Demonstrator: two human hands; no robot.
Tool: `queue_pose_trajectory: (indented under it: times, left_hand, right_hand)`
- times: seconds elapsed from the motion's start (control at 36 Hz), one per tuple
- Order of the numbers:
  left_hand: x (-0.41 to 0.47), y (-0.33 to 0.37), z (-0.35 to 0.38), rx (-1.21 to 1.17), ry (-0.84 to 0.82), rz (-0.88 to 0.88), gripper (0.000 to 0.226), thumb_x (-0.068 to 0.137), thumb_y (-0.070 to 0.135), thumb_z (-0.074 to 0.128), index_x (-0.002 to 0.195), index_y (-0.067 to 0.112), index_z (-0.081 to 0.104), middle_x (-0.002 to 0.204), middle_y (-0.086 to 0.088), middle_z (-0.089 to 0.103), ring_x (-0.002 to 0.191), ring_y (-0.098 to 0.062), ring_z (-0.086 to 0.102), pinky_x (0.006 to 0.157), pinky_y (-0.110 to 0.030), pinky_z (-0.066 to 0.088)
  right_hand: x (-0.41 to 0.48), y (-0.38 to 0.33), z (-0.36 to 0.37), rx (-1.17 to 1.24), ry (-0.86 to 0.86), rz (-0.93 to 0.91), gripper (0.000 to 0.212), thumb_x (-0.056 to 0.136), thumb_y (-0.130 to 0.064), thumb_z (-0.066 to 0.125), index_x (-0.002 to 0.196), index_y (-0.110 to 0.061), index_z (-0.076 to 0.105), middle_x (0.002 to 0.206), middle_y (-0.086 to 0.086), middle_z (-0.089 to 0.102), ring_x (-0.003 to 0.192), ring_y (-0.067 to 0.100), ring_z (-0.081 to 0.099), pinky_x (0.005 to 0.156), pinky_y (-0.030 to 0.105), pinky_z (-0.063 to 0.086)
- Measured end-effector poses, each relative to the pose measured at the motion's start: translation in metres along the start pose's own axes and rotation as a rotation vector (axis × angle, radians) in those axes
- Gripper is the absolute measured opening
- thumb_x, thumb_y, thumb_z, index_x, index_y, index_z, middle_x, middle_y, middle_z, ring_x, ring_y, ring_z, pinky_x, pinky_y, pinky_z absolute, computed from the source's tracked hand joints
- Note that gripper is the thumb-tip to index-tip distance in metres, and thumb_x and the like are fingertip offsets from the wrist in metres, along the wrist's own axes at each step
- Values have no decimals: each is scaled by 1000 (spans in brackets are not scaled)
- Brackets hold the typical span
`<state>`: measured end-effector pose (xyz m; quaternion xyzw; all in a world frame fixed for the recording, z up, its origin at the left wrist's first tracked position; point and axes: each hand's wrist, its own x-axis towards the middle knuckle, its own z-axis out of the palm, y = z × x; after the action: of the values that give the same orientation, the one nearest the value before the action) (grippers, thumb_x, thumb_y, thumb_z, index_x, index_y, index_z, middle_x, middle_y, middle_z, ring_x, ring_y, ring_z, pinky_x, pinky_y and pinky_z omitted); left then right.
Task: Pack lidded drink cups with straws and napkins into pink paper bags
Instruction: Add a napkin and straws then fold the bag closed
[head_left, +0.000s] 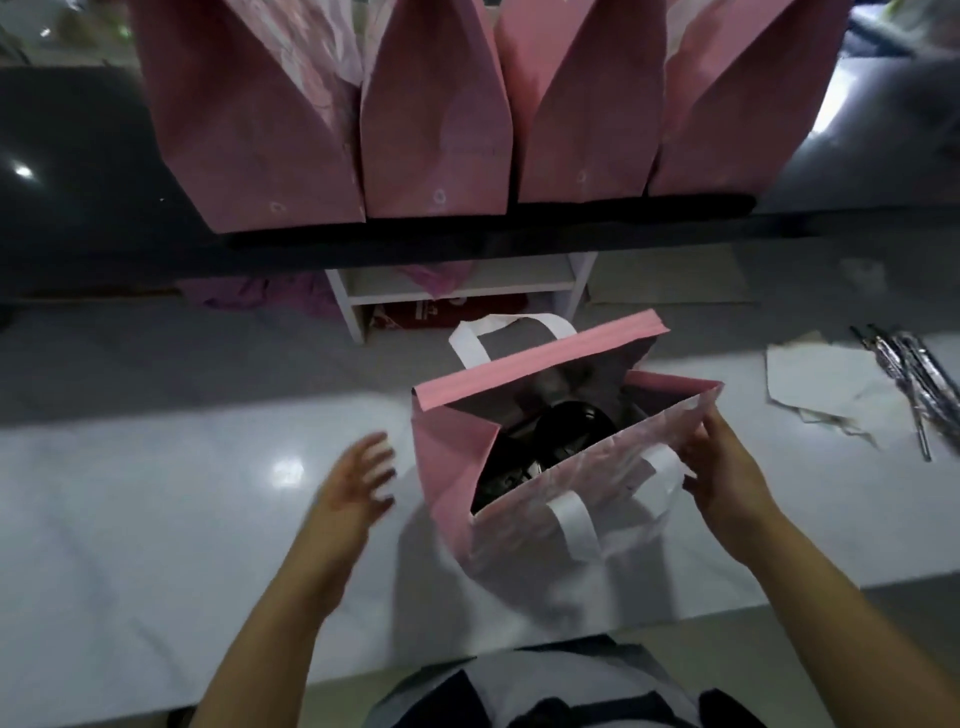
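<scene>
An open pink paper bag stood on the white tabletop, a dark lidded cup down inside it. The right hand pinched the bag's near rim at its right corner, beside a white handle — the left hand hovered just left of the bag, fingers spread, not touching. Four more pink bags lined a dark shelf behind — napkins and wrapped straws lay at the right

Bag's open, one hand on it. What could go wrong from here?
1. Only the right hand pinches the near rim of the bag; the left hand is off it, so the bag may tip or sag.
2. A dark lid sits inside; tilting could spill the drink.
</scene>
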<state>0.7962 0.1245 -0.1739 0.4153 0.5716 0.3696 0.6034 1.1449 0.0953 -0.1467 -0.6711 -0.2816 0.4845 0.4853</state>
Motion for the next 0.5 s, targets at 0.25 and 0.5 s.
queue_pose_trajectory:
  times: [0.25, 0.5]
  left_hand:
    - [-13, -42, 6, 223, -482, -85, 114, 72, 8, 86, 151, 53, 17, 149, 24, 41, 132, -2, 47, 101, -24, 50]
    - [-7, -30, 7, 98, -264, 116, 61, 85, 14, 75, 137, 37, 51, 124, 11, 67, 116, -14, 63, 84, -24, 57]
  right_hand:
    - [-25, 29, 23, 39, -2, 17, 39, 104, -49, 26, 113, -38, 62, 106, -15, 74, 109, 11, 63, 89, 34, 45]
    - [-42, 31, 40, 49, -57, -20, 55, 91, -68, 33, 120, -35, 65, 122, -1, 71, 115, 23, 63, 92, 39, 45]
